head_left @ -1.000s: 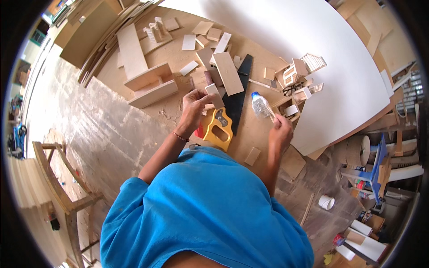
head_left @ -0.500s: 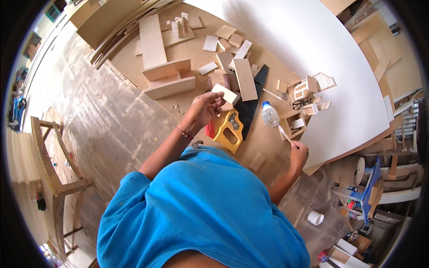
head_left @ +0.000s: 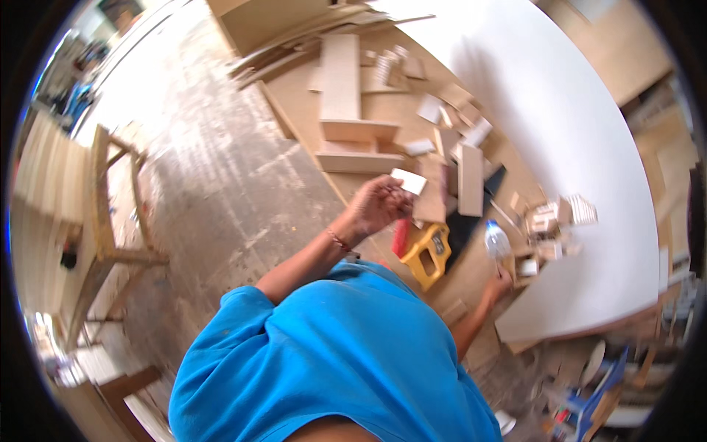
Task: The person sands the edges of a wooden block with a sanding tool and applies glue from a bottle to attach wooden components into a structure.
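My left hand (head_left: 378,206) is raised over the near edge of the work board, its fingers closed on a small pale wooden block (head_left: 409,181). Below and to its right lies a handsaw (head_left: 427,258) with a yellow handle and dark blade. A red item (head_left: 400,237) sits beside that handle. At the right, my right hand (head_left: 501,283) is closed round a thin pale stick, mostly hidden and blurred now. Just beyond its fingers is a clear plastic bottle (head_left: 496,241) with a blue cap. Small wooden house-like models (head_left: 549,219) stand right of the bottle.
An open wooden frame (head_left: 359,162) and a long plank (head_left: 339,77) lie on the board (head_left: 294,110). Several wood offcuts (head_left: 471,180) are scattered mid-board. A large white sheet (head_left: 574,96) spans the right side. A wooden chair-like frame (head_left: 125,256) stands at the left.
The view has swung, shifting the scene rightward. My left hand still grips the pale block. My right hand is now closer to the bottle, and less of the stick shows.
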Available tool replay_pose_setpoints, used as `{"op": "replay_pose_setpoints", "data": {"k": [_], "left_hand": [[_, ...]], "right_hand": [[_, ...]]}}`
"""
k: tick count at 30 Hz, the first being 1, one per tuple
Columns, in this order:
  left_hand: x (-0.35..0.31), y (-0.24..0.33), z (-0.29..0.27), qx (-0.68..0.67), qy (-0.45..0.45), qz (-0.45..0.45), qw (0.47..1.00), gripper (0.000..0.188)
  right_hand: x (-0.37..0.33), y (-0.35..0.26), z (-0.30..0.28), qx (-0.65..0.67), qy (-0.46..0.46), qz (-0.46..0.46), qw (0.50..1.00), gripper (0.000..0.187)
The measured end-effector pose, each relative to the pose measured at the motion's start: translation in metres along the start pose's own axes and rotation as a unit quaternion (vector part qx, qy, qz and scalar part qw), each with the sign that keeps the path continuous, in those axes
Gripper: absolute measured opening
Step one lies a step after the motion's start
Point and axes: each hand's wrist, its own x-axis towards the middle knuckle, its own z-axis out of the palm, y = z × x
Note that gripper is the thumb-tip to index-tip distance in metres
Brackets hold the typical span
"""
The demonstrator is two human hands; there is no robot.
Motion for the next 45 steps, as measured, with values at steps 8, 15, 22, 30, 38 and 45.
{"op": "replay_pose_setpoints", "data": {"k": [8, 15, 22, 30, 38, 45], "left_hand": [[0.004, 0.006, -0.015, 0.005, 0.003, 0.022, 1.0, 0.01], [0.0, 0.005, -0.011, 0.041, 0.016, 0.051, 0.998, 0.011], [-0.005, 0.005, -0.022, 0.033, -0.052, 0.063, 0.996, 0.015], [-0.019, 0.039, -0.019, 0.136, -0.036, 0.126, 0.982, 0.017], [-0.015, 0.119, -0.031, 0.195, -0.06, 0.118, 0.972, 0.017], [-0.006, 0.185, -0.023, 0.251, -0.094, 0.033, 0.963, 0.02]], "right_hand": [[-0.007, -0.013, 0.012, -0.037, 0.058, 0.021, 0.997, 0.021], [-0.022, -0.045, 0.017, -0.129, 0.085, 0.045, 0.987, 0.02], [-0.04, -0.132, 0.019, 0.28, 0.021, -0.105, 0.954, 0.018], [-0.095, -0.285, 0.051, 0.469, -0.322, -0.117, 0.814, 0.024], [-0.119, -0.352, 0.091, 0.508, -0.258, -0.114, 0.814, 0.017], [-0.138, -0.412, 0.111, 0.504, -0.189, -0.1, 0.837, 0.016]]}}
